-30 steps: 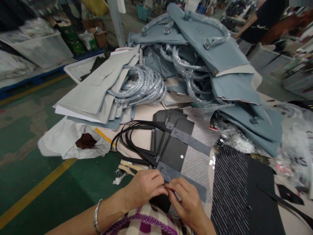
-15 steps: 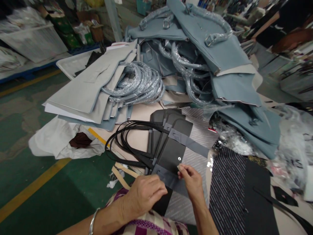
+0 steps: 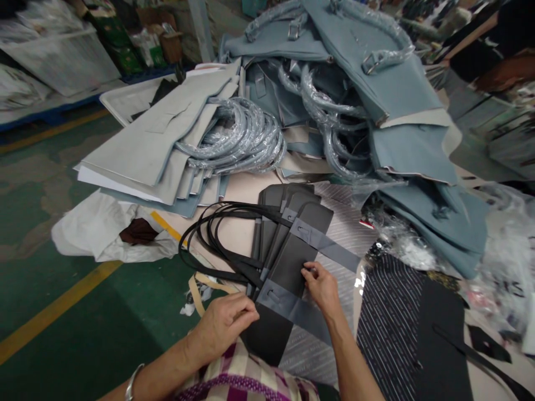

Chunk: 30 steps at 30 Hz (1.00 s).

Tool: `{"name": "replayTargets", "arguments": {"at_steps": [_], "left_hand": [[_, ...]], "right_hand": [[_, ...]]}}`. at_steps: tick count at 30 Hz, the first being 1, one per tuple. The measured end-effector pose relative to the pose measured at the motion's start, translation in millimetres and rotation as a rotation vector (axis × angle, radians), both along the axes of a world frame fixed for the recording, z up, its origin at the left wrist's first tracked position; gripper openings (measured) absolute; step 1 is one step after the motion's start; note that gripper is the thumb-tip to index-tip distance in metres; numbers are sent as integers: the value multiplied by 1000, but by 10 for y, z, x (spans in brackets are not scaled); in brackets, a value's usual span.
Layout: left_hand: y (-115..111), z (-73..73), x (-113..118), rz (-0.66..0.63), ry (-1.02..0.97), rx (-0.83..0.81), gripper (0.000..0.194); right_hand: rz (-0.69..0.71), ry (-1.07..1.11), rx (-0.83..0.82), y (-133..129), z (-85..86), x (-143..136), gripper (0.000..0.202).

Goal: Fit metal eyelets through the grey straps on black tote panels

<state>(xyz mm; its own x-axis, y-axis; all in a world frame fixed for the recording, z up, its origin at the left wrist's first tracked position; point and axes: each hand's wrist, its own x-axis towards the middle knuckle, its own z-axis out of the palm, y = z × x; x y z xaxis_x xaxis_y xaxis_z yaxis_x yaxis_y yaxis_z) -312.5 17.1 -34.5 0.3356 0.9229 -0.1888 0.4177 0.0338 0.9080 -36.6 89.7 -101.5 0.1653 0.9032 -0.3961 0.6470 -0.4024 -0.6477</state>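
Dark grey bag panels point(image 3: 288, 268) with thin black strap handles point(image 3: 217, 239) lie fanned out in front of me. Grey strips point(image 3: 282, 302) cross the top panel, which is attached to or lies over a patterned grey lining point(image 3: 311, 353). My right hand point(image 3: 322, 287) has its thumb and fingertips pressed together against the panel, between two strips; anything in the pinch is too small to see. Near the panel's lower left edge hovers my left hand point(image 3: 228, 323), fingers curled and thumb against them. What it may hold is hidden.
Blue-grey bags point(image 3: 412, 83) with plastic-wrapped handles pile up at the back. Light grey panels point(image 3: 137, 139) with coiled wrapped handles point(image 3: 246, 139) stand left of them. A striped black piece point(image 3: 388, 328) and clear plastic bags point(image 3: 505, 250) lie right. A person's arm point(image 3: 472, 39) shows far right.
My right hand has moved slightly up and left, its fingertips now covering the spot where a small white round dot showed. My left hand has drawn left and down, uncovering more of the panel.
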Motion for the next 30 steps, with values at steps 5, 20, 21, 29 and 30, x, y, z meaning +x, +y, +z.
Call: {"name": "replayTargets", "arguments": {"at_steps": [5,20,21,29,30], "left_hand": [[-26,17,-91,23,-21,2,14],[-113,183,-310,-116,46,185,19],[-114,179,-317,-132,44,210,20],[55,150,-144,-158,-11,535,30],[89,165,-97,-173,-23,576,31]], "right_hand": [[17,-217,38,70,70,187,40],[420,-218,500,-451,380,-1337,8],[410,-234,523,-459,463,-1274,10],[9,-415,585,-917,1559,296,29],[-102,-474,535,-1032,1665,591,35]]}}
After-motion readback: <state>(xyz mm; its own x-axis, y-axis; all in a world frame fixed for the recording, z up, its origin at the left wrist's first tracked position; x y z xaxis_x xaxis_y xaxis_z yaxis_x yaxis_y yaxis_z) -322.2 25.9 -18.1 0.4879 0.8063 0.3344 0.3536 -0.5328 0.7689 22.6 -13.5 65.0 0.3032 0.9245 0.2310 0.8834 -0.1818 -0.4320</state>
